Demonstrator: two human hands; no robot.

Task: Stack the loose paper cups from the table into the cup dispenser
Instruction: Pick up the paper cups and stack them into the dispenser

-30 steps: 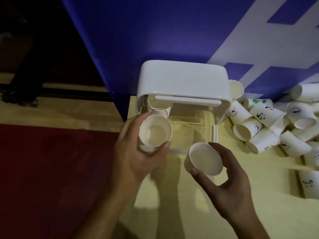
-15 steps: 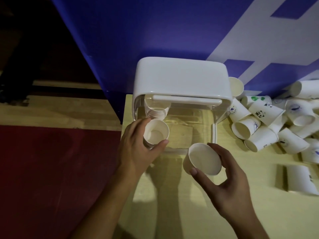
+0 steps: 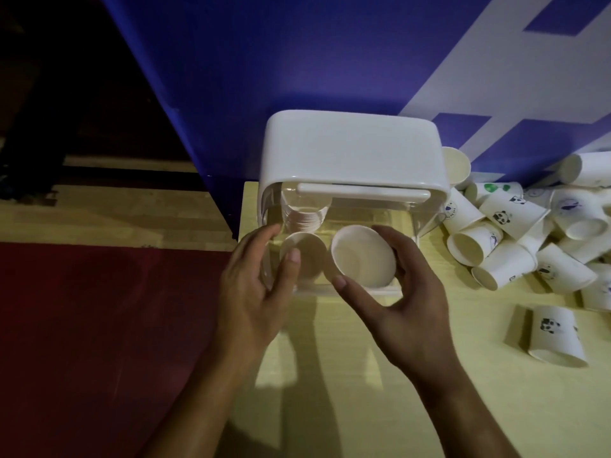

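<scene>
The left hand [image 3: 254, 289] curls loosely around a paper cup [image 3: 302, 256] at the foot of the stack of cups [image 3: 304, 216] inside the clear-fronted cup dispenser [image 3: 350, 157], thumb across the cup's near rim and fingers on its far left side. Just to its right, the right hand [image 3: 410, 302] grips a second cup [image 3: 363, 256] between thumb and fingers, open mouth facing up, touching the first cup. Well to the right of that hand, a pile of loose cups [image 3: 515, 233] lies on the table [image 3: 463, 391], with one cup [image 3: 555, 338] lying apart, nearer.
</scene>
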